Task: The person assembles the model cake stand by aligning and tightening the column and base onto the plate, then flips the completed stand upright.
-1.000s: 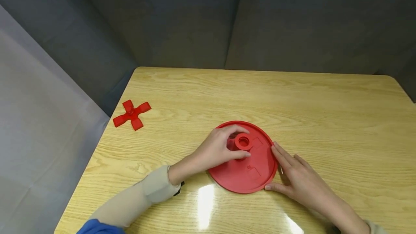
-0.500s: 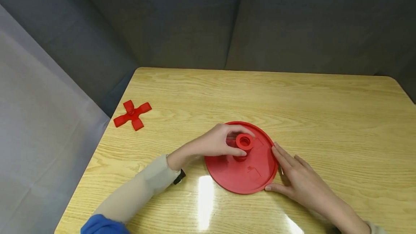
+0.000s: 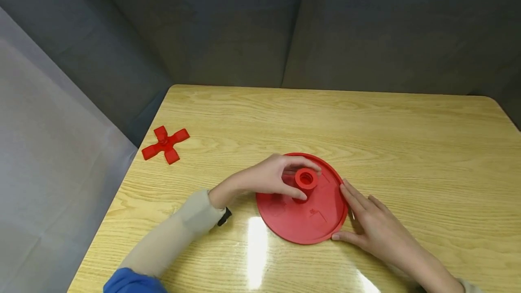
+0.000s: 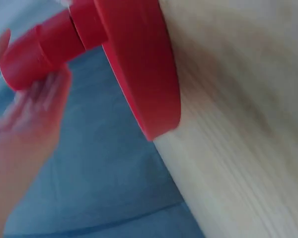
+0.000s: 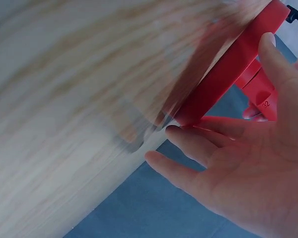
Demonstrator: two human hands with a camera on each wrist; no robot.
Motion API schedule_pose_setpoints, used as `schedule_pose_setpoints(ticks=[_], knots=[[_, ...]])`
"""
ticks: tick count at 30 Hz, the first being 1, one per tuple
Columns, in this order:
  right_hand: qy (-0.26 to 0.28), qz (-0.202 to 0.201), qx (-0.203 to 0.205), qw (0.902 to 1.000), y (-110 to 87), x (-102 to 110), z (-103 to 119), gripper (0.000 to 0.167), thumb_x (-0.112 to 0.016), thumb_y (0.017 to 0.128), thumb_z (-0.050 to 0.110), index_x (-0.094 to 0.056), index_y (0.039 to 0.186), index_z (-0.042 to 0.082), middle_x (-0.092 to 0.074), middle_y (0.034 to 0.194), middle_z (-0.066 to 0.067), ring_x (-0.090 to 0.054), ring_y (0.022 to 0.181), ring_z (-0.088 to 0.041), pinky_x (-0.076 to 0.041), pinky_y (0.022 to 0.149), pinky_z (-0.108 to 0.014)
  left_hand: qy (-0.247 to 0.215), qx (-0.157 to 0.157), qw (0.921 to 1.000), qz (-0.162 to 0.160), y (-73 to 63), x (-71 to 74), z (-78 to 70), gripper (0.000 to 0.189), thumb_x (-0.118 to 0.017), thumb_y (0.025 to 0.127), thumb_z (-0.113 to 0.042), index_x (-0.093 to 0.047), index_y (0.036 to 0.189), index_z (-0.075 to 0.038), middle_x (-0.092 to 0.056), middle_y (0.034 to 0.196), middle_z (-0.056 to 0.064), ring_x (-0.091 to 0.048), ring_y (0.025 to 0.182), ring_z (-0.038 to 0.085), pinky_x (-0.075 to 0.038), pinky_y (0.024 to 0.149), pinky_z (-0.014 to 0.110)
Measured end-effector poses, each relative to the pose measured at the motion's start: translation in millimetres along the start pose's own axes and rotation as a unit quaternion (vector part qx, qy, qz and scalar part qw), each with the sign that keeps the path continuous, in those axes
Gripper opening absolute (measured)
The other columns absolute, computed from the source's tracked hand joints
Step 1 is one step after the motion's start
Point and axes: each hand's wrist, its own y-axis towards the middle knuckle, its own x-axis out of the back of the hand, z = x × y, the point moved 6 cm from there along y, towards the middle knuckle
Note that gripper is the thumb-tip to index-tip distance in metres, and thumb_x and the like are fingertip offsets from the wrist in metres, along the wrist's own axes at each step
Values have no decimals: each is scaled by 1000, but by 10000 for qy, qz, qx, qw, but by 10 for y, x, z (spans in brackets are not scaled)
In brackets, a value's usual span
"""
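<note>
A round red disc (image 3: 293,220) with a raised rim lies on the wooden table. From its middle rises a red post topped by a red hollow cylinder (image 3: 306,178). My left hand (image 3: 274,175) holds this cylinder, thumb on the near side and fingers curved round the far side. In the left wrist view the fingers touch the cylinder (image 4: 27,62) from below. My right hand (image 3: 376,225) rests against the disc's right edge with fairly straight fingers and thumb. The right wrist view shows the number 32 on the post (image 5: 260,94).
A red cross-shaped piece (image 3: 165,144) with a small upright stub lies at the table's left side. Dark grey cloth (image 3: 228,26) hangs behind the table (image 3: 427,157), and a pale cloth (image 3: 49,171) covers the left side.
My left hand has shifted slightly round the cylinder: its fingertips moved right along the far side, its thumb a little left. The right hand and the cross-shaped piece stay in place.
</note>
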Motion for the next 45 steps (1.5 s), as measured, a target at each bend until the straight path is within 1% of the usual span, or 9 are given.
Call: schedule_pose_setpoints(ticks=[3,8,10,16,24,29,33,37,45], knots=[[-13,-8,-16,10000,-3,8,0,104,-70,78,65,-35,150,-1,-31,156,-17,-48,128,-41,-33,102,-66,811,202,9935,-767,-63,-31,-53,61,-84,79,-31,-59,132,-13,-64,121,-7,-59,105,-2,-48,93,20],[-17,2,-20,10000,0,24,2,104,-70,78,64,-34,150,-2,-31,156,-18,-47,129,-41,-33,102,-67,1831,407,9660,-1779,-169,-85,-152,64,-85,76,-39,-61,128,-12,-66,114,-8,-57,95,-4,-50,88,21],[2,40,-33,10000,2,24,3,104,-69,78,65,-34,150,-2,-30,156,-18,-46,130,-41,-32,102,-67,1823,419,9623,-1977,-199,-92,-155,58,-85,77,-37,-63,124,-12,-67,108,-9,-58,91,-3,-52,85,22],[-6,66,-57,10000,9,12,-2,104,-69,79,65,-34,150,-2,-30,157,-17,-45,130,-41,-32,103,-66,1205,537,9683,-2123,-244,-103,-87,44,-85,78,-27,-65,114,-12,-69,102,-7,-64,93,1,-56,82,28],[-33,-3,-31,10000,11,10,-9,104,-70,78,65,-35,149,-2,-31,156,-18,-47,129,-40,-33,102,-66,1119,420,9791,-1646,-186,-85,-21,49,-84,80,-20,-64,122,-7,-70,108,-2,-65,100,2,-54,86,24],[-8,52,-42,10000,6,-4,-11,105,-69,78,65,-34,150,-2,-30,156,-18,-47,129,-41,-32,103,-66,1091,281,9899,-864,-117,-28,37,48,-82,82,-23,-63,125,-10,-69,111,-6,-61,102,-3,-50,88,19],[13,64,-71,10000,-2,-14,-10,104,-69,78,66,-34,150,-1,-30,156,-18,-46,130,-41,-33,103,-66,545,180,9982,-144,-70,-4,81,48,-78,86,-18,-61,129,-9,-66,117,-5,-60,107,0,-49,94,24],[8,37,-49,10000,-5,-19,-5,104,-69,78,65,-35,150,-2,-31,156,-17,-45,131,-41,-33,102,-66,-31,93,9993,362,-47,7,114,49,-75,88,-10,-57,133,-7,-63,123,-1,-57,115,3,-45,101,29],[-13,38,-30,10000,-5,-17,3,104,-69,79,65,-34,150,-2,-30,156,-18,-45,130,-42,-33,103,-66,-141,59,9988,470,-50,9,107,50,-75,88,-10,-56,134,-7,-62,126,0,-56,117,4,-44,102,24]])
